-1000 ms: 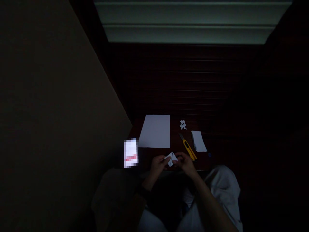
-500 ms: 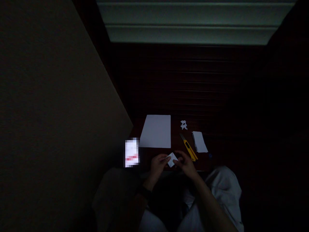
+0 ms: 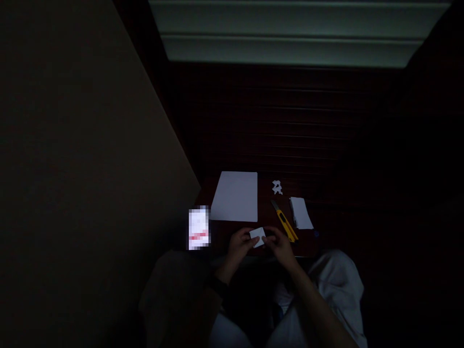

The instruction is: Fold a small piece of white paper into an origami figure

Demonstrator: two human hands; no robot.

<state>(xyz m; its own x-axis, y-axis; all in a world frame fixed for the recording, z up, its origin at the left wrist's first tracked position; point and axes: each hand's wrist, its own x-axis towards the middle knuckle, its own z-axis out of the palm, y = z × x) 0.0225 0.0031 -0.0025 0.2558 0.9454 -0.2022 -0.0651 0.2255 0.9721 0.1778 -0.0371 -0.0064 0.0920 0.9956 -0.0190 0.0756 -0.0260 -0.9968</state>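
Note:
A small folded piece of white paper (image 3: 258, 236) is held between my two hands, just above the near edge of the dark table. My left hand (image 3: 239, 242) pinches its left side, thumb on top. On the right side, my right hand (image 3: 280, 245) grips the paper with thumb and fingers. Close beyond my right hand lies a yellow utility knife (image 3: 284, 222), its blade pointing away and to the left. A larger white sheet (image 3: 236, 195) lies flat beyond my left hand.
A stack of white paper (image 3: 301, 213) lies right of the knife. Small folded paper pieces (image 3: 277, 187) sit at the back. A bright blurred screen (image 3: 198, 228) glows at the left. A wall (image 3: 108, 145) rises on the left, and the room is dark.
The folded paper has turned in my hands, from a diamond with a centre line to a tilted square with a plainer face. Both hands still hold it.

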